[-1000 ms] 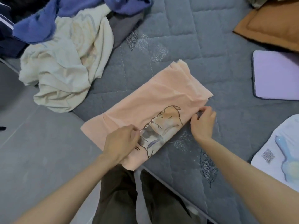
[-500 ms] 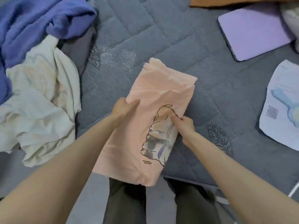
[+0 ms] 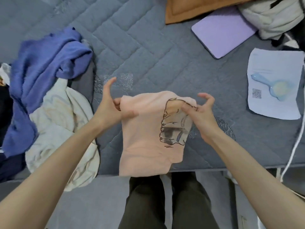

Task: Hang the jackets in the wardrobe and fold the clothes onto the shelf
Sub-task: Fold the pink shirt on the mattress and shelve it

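A folded peach T-shirt [image 3: 148, 139] with a dark cartoon print hangs over the near edge of the grey quilted bed [image 3: 148, 52]. My left hand [image 3: 110, 103] pinches its upper left corner between thumb and curled fingers, the forefinger pointing up. My right hand [image 3: 199, 109] pinches the upper right corner at the print, other fingers spread. The shirt's top edge is lifted off the bed and its lower part dangles in front of my legs.
A blue fleece garment [image 3: 42, 76] and a cream garment [image 3: 64, 129] lie heaped at the left. A purple tablet [image 3: 222, 32], an orange cushion [image 3: 189, 9], a pale printed cloth [image 3: 274, 83] and bundled light clothes [image 3: 272, 15] sit at the right. A white cable [image 3: 292, 154] hangs off the bed.
The shirt, flat on the bed a second ago, has been folded shorter and lifted by its top corners. Both hands moved up to the top edge and the view shifted right.
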`<action>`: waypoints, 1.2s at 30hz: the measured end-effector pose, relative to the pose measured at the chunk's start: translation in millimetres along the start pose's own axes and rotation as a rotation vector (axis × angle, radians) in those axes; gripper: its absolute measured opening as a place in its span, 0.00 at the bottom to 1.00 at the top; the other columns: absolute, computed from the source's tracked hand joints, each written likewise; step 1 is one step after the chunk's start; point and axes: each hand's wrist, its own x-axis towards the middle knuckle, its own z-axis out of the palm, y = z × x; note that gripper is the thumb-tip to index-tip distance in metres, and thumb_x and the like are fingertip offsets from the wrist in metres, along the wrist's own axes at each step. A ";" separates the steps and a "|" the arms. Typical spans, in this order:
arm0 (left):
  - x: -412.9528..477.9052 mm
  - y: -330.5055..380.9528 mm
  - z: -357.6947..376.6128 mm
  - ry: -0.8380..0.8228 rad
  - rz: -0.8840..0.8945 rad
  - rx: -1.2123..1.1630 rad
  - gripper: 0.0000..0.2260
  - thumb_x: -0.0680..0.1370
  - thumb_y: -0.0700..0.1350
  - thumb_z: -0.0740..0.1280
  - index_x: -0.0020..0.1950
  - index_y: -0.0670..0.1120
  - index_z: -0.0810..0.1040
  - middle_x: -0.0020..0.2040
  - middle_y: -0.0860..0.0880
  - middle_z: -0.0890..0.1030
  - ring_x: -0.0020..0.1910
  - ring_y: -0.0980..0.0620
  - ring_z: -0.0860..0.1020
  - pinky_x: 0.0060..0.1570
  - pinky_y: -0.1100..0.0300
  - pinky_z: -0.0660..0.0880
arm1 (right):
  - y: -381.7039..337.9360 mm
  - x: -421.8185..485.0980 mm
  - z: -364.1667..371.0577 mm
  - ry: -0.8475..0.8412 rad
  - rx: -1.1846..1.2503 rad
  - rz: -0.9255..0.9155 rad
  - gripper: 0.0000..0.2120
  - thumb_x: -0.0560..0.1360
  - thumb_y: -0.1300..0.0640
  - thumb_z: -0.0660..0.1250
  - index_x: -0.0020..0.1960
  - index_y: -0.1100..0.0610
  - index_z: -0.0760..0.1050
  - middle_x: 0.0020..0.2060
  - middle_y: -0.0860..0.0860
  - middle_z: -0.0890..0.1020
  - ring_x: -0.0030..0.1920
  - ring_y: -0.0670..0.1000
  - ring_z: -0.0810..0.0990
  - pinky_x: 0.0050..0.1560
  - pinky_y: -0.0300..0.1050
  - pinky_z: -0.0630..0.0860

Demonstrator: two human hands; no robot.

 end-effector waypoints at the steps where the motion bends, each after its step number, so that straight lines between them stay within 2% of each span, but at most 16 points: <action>1: -2.4 8.9 -4.8 -0.072 0.052 0.081 0.47 0.63 0.34 0.79 0.70 0.61 0.56 0.44 0.39 0.81 0.41 0.47 0.75 0.46 0.52 0.75 | -9.3 -6.7 -1.3 -0.087 -0.021 -0.030 0.29 0.74 0.67 0.69 0.63 0.47 0.57 0.46 0.55 0.82 0.42 0.48 0.81 0.49 0.42 0.77; 2: -4.8 17.0 -8.0 -0.131 0.105 0.236 0.48 0.63 0.34 0.79 0.72 0.60 0.57 0.50 0.39 0.81 0.43 0.47 0.75 0.48 0.52 0.74 | -16.7 -13.4 -1.6 -0.185 -0.077 -0.051 0.33 0.72 0.71 0.68 0.66 0.46 0.57 0.47 0.56 0.81 0.42 0.48 0.81 0.48 0.41 0.77; 4: -9.2 30.7 -11.5 -0.175 0.204 0.627 0.39 0.63 0.37 0.80 0.71 0.52 0.69 0.57 0.43 0.80 0.51 0.47 0.77 0.52 0.58 0.70 | -30.0 -25.4 -1.3 -0.285 -0.337 -0.102 0.34 0.70 0.73 0.70 0.69 0.49 0.65 0.51 0.52 0.80 0.47 0.46 0.81 0.50 0.41 0.78; 5: -13.3 38.4 -11.0 -0.163 0.258 0.786 0.32 0.65 0.39 0.79 0.67 0.48 0.74 0.56 0.42 0.80 0.54 0.45 0.77 0.52 0.60 0.67 | -37.2 -29.8 -0.5 -0.271 -0.512 -0.140 0.30 0.69 0.71 0.71 0.67 0.52 0.71 0.53 0.51 0.81 0.52 0.47 0.81 0.53 0.43 0.77; 7: -23.0 54.2 -8.0 -0.099 0.334 0.928 0.20 0.68 0.42 0.76 0.59 0.43 0.80 0.48 0.40 0.78 0.52 0.41 0.77 0.46 0.58 0.64 | -54.9 -37.0 -0.5 -0.206 -0.733 -0.215 0.21 0.69 0.66 0.72 0.61 0.54 0.79 0.54 0.51 0.83 0.56 0.50 0.80 0.56 0.45 0.75; 10: -31.4 80.0 -7.5 0.110 0.446 0.863 0.10 0.72 0.43 0.71 0.52 0.42 0.80 0.42 0.44 0.71 0.47 0.39 0.75 0.41 0.55 0.63 | -90.3 -41.2 -2.9 -0.084 -0.811 -0.413 0.12 0.71 0.63 0.72 0.55 0.56 0.83 0.48 0.55 0.84 0.50 0.54 0.81 0.50 0.45 0.74; 14: -28.3 124.9 -9.1 0.354 0.606 0.808 0.10 0.74 0.43 0.68 0.54 0.42 0.77 0.46 0.43 0.71 0.45 0.42 0.73 0.38 0.49 0.70 | -141.6 -35.5 -8.4 0.147 -0.808 -0.669 0.07 0.72 0.60 0.71 0.49 0.55 0.84 0.40 0.55 0.82 0.43 0.53 0.78 0.44 0.45 0.71; 16: -24.5 142.7 -7.7 0.406 0.679 0.790 0.11 0.73 0.43 0.68 0.54 0.42 0.76 0.47 0.42 0.71 0.45 0.43 0.72 0.36 0.49 0.70 | -159.6 -31.1 -12.9 0.215 -0.794 -0.715 0.08 0.71 0.60 0.71 0.50 0.56 0.83 0.41 0.55 0.80 0.45 0.53 0.76 0.44 0.43 0.68; 20: -15.0 145.6 -1.2 0.438 0.732 0.799 0.13 0.71 0.43 0.70 0.54 0.43 0.76 0.50 0.42 0.70 0.47 0.44 0.71 0.32 0.51 0.70 | -159.3 -24.4 -25.5 0.336 -0.940 -0.810 0.08 0.71 0.54 0.72 0.49 0.54 0.80 0.45 0.53 0.73 0.51 0.55 0.71 0.42 0.46 0.67; 22: -10.3 129.7 6.0 0.413 0.720 0.834 0.12 0.70 0.41 0.71 0.52 0.43 0.75 0.54 0.43 0.70 0.49 0.44 0.70 0.32 0.51 0.71 | -141.7 -22.6 -32.1 0.344 -1.030 -0.827 0.09 0.70 0.54 0.73 0.48 0.55 0.79 0.51 0.53 0.72 0.53 0.55 0.69 0.43 0.45 0.67; 24: -5.8 104.1 15.7 0.325 0.701 0.918 0.12 0.68 0.38 0.71 0.49 0.42 0.75 0.61 0.45 0.72 0.53 0.41 0.71 0.37 0.50 0.72 | -114.9 -20.1 -38.3 0.255 -1.138 -0.806 0.09 0.68 0.59 0.73 0.47 0.59 0.77 0.60 0.55 0.74 0.58 0.58 0.69 0.46 0.47 0.69; 26: -4.8 72.2 28.2 0.185 0.650 0.990 0.13 0.66 0.36 0.71 0.48 0.42 0.75 0.63 0.46 0.75 0.55 0.40 0.74 0.43 0.49 0.72 | -80.4 -18.8 -42.7 0.129 -1.228 -0.689 0.09 0.67 0.62 0.70 0.47 0.60 0.75 0.59 0.55 0.76 0.59 0.60 0.71 0.50 0.52 0.72; 28: -9.7 36.0 41.1 0.038 0.520 1.026 0.12 0.67 0.35 0.69 0.49 0.44 0.74 0.56 0.45 0.78 0.52 0.40 0.76 0.45 0.51 0.69 | -41.6 -22.9 -44.9 -0.023 -1.288 -0.477 0.11 0.70 0.62 0.66 0.53 0.60 0.73 0.56 0.56 0.76 0.60 0.62 0.71 0.54 0.55 0.71; 30: -20.4 -2.7 51.2 -0.115 0.342 1.029 0.12 0.70 0.36 0.66 0.52 0.44 0.73 0.51 0.44 0.79 0.49 0.40 0.76 0.48 0.53 0.67 | -2.5 -31.3 -48.2 -0.238 -1.323 -0.304 0.14 0.73 0.62 0.63 0.58 0.57 0.70 0.58 0.55 0.74 0.61 0.61 0.71 0.57 0.55 0.70; 33: -42.8 -49.7 57.9 -0.370 0.054 0.937 0.10 0.74 0.41 0.66 0.53 0.45 0.68 0.50 0.42 0.79 0.49 0.40 0.76 0.49 0.51 0.71 | 38.8 -46.5 -53.1 -0.489 -1.329 -0.106 0.09 0.75 0.58 0.62 0.54 0.54 0.66 0.52 0.56 0.75 0.54 0.59 0.74 0.46 0.50 0.69; 36: -57.4 -73.8 55.9 -0.503 -0.080 0.797 0.13 0.75 0.45 0.70 0.51 0.47 0.66 0.49 0.45 0.79 0.48 0.44 0.76 0.45 0.56 0.70 | 56.8 -52.1 -53.9 -0.549 -1.249 0.060 0.10 0.75 0.54 0.64 0.49 0.53 0.63 0.46 0.56 0.77 0.46 0.57 0.75 0.39 0.47 0.63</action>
